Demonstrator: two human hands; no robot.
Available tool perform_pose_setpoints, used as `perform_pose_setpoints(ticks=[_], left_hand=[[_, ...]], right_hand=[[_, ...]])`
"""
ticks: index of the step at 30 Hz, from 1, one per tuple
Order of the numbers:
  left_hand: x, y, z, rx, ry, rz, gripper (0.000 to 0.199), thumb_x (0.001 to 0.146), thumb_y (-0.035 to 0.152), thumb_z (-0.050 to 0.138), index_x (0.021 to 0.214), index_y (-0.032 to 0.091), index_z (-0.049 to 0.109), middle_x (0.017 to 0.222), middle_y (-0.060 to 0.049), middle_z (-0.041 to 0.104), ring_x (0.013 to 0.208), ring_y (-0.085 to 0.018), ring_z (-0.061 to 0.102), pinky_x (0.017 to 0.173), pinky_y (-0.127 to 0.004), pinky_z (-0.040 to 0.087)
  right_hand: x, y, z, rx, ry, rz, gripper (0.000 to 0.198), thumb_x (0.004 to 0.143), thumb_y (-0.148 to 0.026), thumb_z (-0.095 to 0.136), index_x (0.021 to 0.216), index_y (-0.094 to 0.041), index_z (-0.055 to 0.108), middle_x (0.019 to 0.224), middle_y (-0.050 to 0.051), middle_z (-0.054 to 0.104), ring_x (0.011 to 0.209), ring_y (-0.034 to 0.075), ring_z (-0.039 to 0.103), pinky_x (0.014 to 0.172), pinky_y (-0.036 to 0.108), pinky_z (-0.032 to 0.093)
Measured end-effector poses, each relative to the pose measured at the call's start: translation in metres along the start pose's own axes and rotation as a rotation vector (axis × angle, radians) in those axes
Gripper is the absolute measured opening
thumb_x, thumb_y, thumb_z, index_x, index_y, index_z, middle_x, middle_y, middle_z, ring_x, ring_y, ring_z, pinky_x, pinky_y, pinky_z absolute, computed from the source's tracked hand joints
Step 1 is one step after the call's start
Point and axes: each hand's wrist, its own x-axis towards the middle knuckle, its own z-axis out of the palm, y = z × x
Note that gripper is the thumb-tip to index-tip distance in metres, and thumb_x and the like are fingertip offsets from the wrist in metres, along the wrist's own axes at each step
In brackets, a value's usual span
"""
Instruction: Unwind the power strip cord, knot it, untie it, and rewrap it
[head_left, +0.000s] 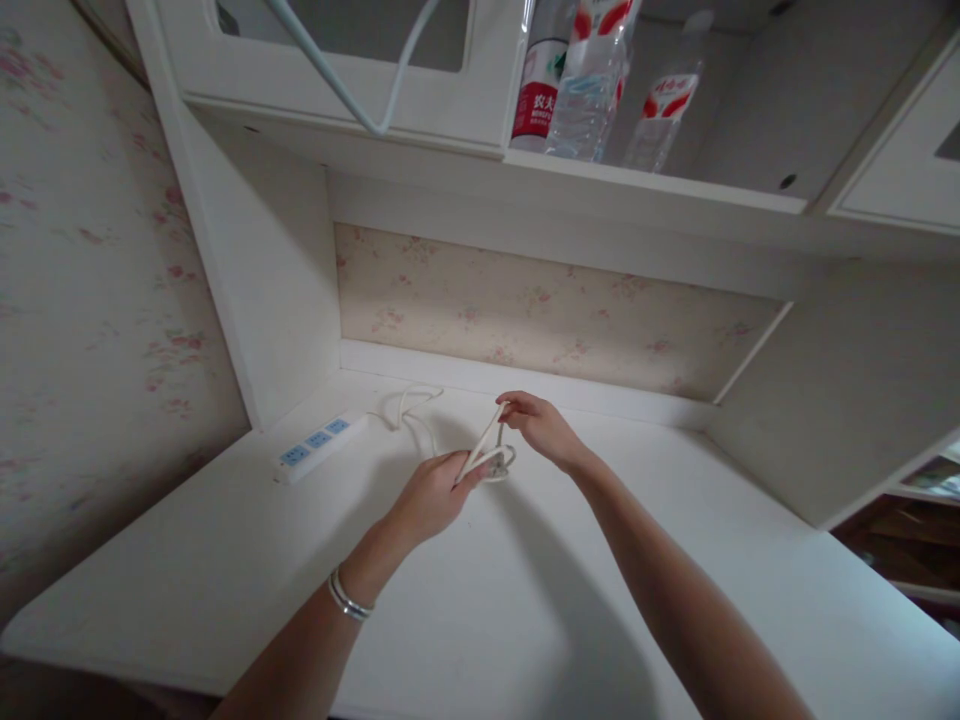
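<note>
Cord [484, 440]: we count one, looped between both hands above the desk [420, 620], running left to the strip.
Power strip [319, 448]: one, three blue panels, desk's left side.
Bottles [585, 100]: we see at least three, upper shelf [667, 190].
Left hand [433, 495]: closed on the coils, forearm angled up.
Right hand [546, 430]: fingertips pinching one strand, wrist bent.

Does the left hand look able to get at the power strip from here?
Probably yes: nothing seems to stand between the left hand and the power strip on the desk, though its grip on the looped cord may hinder it.
</note>
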Motion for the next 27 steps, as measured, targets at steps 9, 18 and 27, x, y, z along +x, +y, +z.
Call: perform_pose_setpoints(ticks=[9,18,27], left_hand=[[0.001,-0.008,-0.008,-0.023,0.150,-0.042,0.037,0.088,0.044,0.041,0.067,0.017,0.055,0.056,0.003,0.052,0.054,-0.010,0.046,0.056,-0.020,0.034],[0.005,-0.007,-0.012,-0.141,0.196,-0.141,0.035,0.086,0.045,0.044,0.069,0.017,0.056,0.056,0.004,0.050,0.052,-0.010,0.045,0.052,-0.020,0.032],[0.004,-0.013,-0.011,-0.228,0.090,-0.200,0.042,0.084,0.050,0.043,0.059,0.017,0.049,0.050,0.005,0.040,0.047,-0.009,0.037,0.046,-0.020,0.027]], right_hand=[[-0.004,0.031,0.003,-0.532,0.064,-0.240,0.025,0.084,-0.037,0.050,0.087,-0.021,0.069,0.089,0.005,0.065,0.078,0.016,0.057,0.072,0.026,0.041],[-0.007,0.040,0.011,-0.389,0.003,-0.087,0.039,0.089,-0.048,0.037,0.076,-0.019,0.060,0.066,0.000,0.062,0.057,0.011,0.053,0.056,0.022,0.037],[0.000,0.043,0.020,0.199,0.121,0.053,0.025,0.082,-0.041,0.050,0.081,-0.018,0.059,0.082,0.003,0.065,0.067,0.012,0.062,0.064,0.025,0.051]])
